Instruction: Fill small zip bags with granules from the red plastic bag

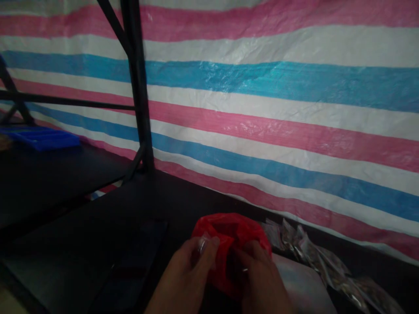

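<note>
A red plastic bag (pixel 225 222) stands with its mouth open on the black tabletop, lower middle of the view. My left hand (pixel 191 272) is closed at its left rim, thumb and fingers pinching a small piece of shiny clear plastic, which looks like a little bag. My right hand (pixel 263 272) is at the bag's right side with its fingers bent into the mouth. A tiny bright glint shows by those fingertips; what they grip is too dark to make out. The inside of the bag is in shadow.
Several clear zip bags (pixel 327 261) with small metallic-looking contents lie in a row at the right. Beside my right hand is a whitish flat item (pixel 301 283). A dark flat object (pixel 131 270) lies left. Farther off are a black frame post (pixel 139 87) and a blue tray (pixel 49 138).
</note>
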The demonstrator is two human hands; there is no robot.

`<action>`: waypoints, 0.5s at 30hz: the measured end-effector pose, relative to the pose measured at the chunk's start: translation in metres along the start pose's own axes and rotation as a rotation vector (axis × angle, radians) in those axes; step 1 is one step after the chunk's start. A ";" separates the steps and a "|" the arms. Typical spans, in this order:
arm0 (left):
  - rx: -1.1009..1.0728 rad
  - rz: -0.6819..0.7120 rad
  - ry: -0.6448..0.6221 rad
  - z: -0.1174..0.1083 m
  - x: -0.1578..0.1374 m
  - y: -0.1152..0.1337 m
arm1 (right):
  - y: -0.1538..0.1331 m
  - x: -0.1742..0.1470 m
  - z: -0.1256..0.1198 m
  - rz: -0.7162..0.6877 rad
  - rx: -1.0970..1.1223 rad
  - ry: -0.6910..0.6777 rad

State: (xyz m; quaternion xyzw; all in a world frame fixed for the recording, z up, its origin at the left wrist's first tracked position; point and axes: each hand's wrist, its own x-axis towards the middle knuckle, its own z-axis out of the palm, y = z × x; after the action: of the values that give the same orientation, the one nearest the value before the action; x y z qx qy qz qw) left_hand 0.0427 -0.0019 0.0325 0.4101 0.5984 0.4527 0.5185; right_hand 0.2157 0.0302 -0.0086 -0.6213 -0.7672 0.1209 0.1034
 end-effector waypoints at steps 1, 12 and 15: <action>0.001 0.012 0.003 0.000 0.001 -0.001 | -0.004 -0.001 -0.001 0.003 0.002 -0.016; -0.291 -0.015 0.117 0.016 0.007 0.008 | -0.007 -0.004 0.001 0.049 0.167 0.069; -0.304 -0.022 0.129 0.008 0.009 -0.001 | -0.010 -0.005 0.002 0.059 0.198 0.056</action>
State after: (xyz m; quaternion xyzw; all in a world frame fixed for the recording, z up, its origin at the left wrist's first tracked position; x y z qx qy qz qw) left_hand 0.0499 0.0076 0.0290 0.2906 0.5595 0.5577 0.5399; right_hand 0.2065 0.0230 -0.0076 -0.6336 -0.7297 0.1816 0.1819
